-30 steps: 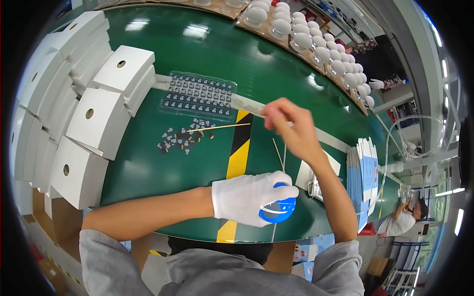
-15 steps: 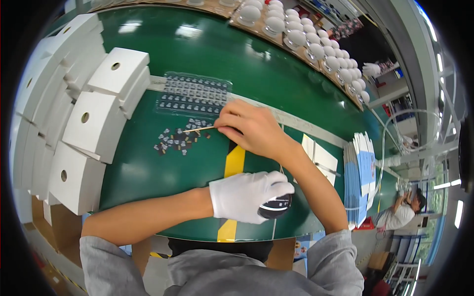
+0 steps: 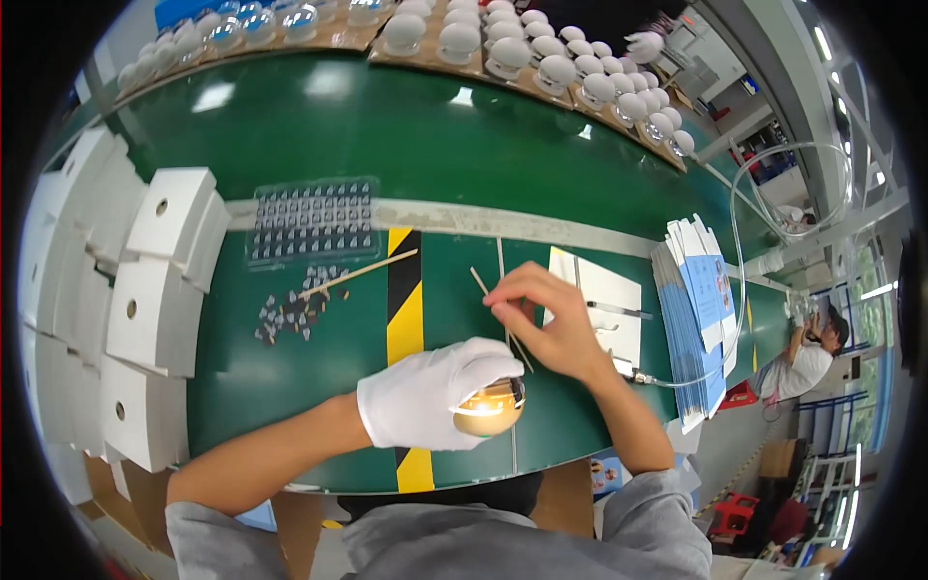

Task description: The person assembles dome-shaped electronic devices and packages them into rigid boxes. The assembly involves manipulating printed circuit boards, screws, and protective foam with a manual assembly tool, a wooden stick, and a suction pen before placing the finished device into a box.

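In its white glove, my left hand point(image 3: 430, 398) is wrapped round a glossy ball point(image 3: 486, 414) that shows a golden, mirror-like side facing up. My bare right hand point(image 3: 553, 324) pinches a thin wooden stick point(image 3: 523, 356), just up and to the right of the ball and apart from it. A second wooden stick point(image 3: 372, 272) lies on the green table, its left end on a scatter of small dark and grey pieces point(image 3: 285, 314). Behind them sits a clear plastic tray point(image 3: 314, 259) with rows of small parts.
White boxes point(image 3: 155, 319) with round holes are stacked at the left. To the right are a white sheet or pad point(image 3: 619, 300) with a pen-like tool point(image 3: 619, 309), a clear hose point(image 3: 677, 383) and upright blue-and-white cartons point(image 3: 691, 319). White globes point(image 3: 507, 53) stand on boards behind; co-workers are farther off.
The stick my right hand held over the scatter now lies on it. That hand has moved right and holds another stick. The ball has turned from its dark side to its golden side.
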A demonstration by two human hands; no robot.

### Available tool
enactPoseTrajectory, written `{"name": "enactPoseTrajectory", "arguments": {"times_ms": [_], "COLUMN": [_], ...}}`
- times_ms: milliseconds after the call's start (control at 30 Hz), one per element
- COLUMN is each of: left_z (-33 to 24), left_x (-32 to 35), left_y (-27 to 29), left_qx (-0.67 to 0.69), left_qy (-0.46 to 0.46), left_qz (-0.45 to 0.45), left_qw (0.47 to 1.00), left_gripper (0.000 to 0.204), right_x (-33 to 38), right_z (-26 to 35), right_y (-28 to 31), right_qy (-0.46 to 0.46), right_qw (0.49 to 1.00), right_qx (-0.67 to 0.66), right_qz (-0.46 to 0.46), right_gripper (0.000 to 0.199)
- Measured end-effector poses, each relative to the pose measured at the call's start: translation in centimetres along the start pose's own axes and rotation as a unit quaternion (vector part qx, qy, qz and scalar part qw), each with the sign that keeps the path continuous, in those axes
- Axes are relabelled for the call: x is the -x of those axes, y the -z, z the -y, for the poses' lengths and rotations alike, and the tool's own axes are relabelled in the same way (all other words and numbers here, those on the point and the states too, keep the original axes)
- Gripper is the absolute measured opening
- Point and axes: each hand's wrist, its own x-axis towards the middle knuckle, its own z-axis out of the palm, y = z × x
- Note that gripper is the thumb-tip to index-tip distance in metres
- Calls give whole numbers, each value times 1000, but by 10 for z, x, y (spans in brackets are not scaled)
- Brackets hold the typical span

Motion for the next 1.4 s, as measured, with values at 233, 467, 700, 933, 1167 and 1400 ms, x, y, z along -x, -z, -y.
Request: {"name": "enactPoseTrajectory", "arguments": {"times_ms": [233, 467, 700, 933, 1167, 1400], "left_z": [-3, -4, 5, -3, 8, -3], "left_x": [0, -8, -4, -2, -4, -13], "left_y": [0, -7, -2, 5, 1, 2], "left_qx": [-3, -11, 16, 18, 17, -20], "left_qy": [69, 50, -24, 78, 68, 56], "left_qz": [27, 43, 26, 39, 49, 82], "left_qw": [997, 998, 999, 996, 996, 995], "left_gripper": [63, 65, 65, 78, 78, 79], "right_x": [-100, -364, -383, -255, -32, 11], "right_z": [-12, 61, 62, 41, -17, -17], "right_y": [-21, -55, -90, -53, 4, 10], "right_qy": [44, -69, -22, 100, -37, -49], "right_qw": [995, 937, 936, 958, 982, 991], "right_qx": [66, 324, 343, 264, 184, 116], "right_qz": [57, 108, 76, 52, 5, -33], "right_gripper": [21, 51, 46, 47, 26, 23]}}
